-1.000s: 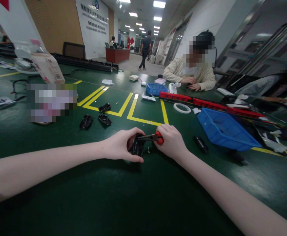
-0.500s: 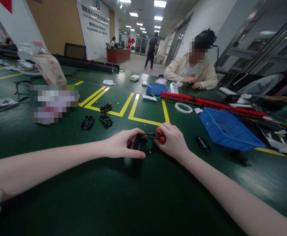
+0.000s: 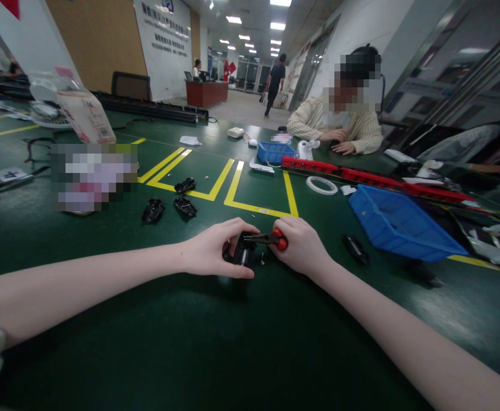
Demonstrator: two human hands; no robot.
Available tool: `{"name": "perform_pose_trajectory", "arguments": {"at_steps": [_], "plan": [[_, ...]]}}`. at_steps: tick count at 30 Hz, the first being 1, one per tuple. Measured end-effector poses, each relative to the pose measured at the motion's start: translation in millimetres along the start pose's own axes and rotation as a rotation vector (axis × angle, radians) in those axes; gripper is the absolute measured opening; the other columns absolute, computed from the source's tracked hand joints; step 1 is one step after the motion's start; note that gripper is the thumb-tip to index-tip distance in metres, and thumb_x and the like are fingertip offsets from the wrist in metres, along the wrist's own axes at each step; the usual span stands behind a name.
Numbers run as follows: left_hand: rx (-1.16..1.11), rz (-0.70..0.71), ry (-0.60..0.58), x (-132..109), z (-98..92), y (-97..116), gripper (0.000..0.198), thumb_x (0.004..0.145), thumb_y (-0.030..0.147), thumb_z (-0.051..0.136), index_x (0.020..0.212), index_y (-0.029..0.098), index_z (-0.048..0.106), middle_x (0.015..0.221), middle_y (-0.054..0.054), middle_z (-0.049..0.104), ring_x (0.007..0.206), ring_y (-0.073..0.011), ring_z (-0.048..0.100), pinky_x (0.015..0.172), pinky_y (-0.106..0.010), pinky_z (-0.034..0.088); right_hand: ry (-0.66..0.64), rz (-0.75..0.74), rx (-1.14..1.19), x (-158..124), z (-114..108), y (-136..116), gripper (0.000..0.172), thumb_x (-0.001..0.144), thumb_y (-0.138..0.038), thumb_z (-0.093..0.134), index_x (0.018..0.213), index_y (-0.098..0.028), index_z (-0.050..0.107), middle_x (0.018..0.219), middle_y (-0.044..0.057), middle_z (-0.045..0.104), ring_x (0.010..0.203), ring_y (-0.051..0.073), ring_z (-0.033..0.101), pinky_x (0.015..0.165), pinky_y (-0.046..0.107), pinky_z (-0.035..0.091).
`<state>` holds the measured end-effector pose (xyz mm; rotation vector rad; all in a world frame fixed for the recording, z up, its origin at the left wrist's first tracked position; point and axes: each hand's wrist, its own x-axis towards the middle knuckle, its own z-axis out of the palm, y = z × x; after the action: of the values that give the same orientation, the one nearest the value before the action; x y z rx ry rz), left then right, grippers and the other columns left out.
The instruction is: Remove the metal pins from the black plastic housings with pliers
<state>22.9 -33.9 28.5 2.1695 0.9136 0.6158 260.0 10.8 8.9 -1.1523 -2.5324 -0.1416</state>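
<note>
My left hand (image 3: 211, 251) grips a black plastic part (image 3: 245, 252) between thumb and fingers, just above the green table. In my right hand (image 3: 302, 245) are long-nose pliers (image 3: 262, 238) with red handles. Their dark jaws point left and reach the upper edge of the black part; whether they pinch anything there I cannot tell. A tiny pale piece (image 3: 262, 258) shows on the table below the pliers. Several similar black parts, among them one lying nearest my left hand (image 3: 153, 210), rest beyond it to the left.
A large blue bin (image 3: 404, 222) stands at the right, with a black cylindrical piece (image 3: 355, 249) beside it. Behind lie a white ring (image 3: 321, 185), a long red strip (image 3: 374, 179) and a small blue bin (image 3: 275, 153). A person in a striped shirt (image 3: 361, 128) sits across the table.
The black part has turned in my left hand and now shows a smooth, shiny side. The plier jaws have shifted slightly against it. A person in the background has walked on.
</note>
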Motion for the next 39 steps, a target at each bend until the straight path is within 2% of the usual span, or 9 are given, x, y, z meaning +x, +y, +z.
{"name": "perform_pose_trajectory", "arguments": {"at_steps": [9,14,20,31,39], "plan": [[-0.011,0.058,0.032,0.1,3.1,-4.4,0.072,0.076,0.042,0.075,0.138,0.025,0.043,0.12,-0.007,0.053,0.077,-0.014,0.054,0.064,-0.028,0.048,-0.013,0.023,0.03,0.4,-0.3,0.5,0.013,0.073,-0.025,0.058,0.072,-0.022,0.045,0.075,0.005,0.058,0.073,0.021,0.052,0.067,0.033,0.039],[-0.028,0.098,0.016,-0.1,4.8,-7.9,0.069,0.077,0.038,0.075,0.138,0.028,0.044,0.126,-0.007,0.049,0.082,-0.0142,0.055,0.064,-0.026,0.049,-0.014,0.025,0.034,0.3,0.0,0.7,0.013,0.073,-0.024,0.057,0.072,-0.022,0.044,0.075,0.004,0.057,0.072,0.02,0.052,0.067,0.032,0.038],[-0.018,0.118,0.03,0.9,7.4,-15.5,0.077,0.078,0.039,0.075,0.145,0.03,0.037,0.129,-0.008,0.047,0.087,-0.0159,0.056,0.064,-0.026,0.05,-0.013,0.029,0.039,0.5,1.0,1.1,0.016,0.071,-0.023,0.058,0.071,-0.022,0.042,0.074,0.004,0.057,0.07,0.019,0.05,0.066,0.032,0.038],[0.024,0.085,0.006,0.9,7.6,-16.4,0.08,0.08,0.044,0.072,0.148,0.027,0.032,0.13,-0.008,0.047,0.098,-0.0206,0.056,0.074,-0.032,0.052,-0.012,0.034,0.056,0.3,-0.1,1.2,0.015,0.072,-0.023,0.058,0.07,-0.022,0.044,0.076,0.004,0.058,0.071,0.019,0.051,0.066,0.032,0.039],[0.013,0.095,-0.008,0.7,6.0,-15.3,0.077,0.082,0.042,0.07,0.147,0.026,0.032,0.13,-0.008,0.047,0.095,-0.0195,0.056,0.075,-0.032,0.052,-0.014,0.043,0.075,1.3,0.0,-0.2,0.015,0.075,-0.022,0.057,0.07,-0.022,0.042,0.075,0.004,0.056,0.069,0.018,0.05,0.064,0.031,0.039]]}}
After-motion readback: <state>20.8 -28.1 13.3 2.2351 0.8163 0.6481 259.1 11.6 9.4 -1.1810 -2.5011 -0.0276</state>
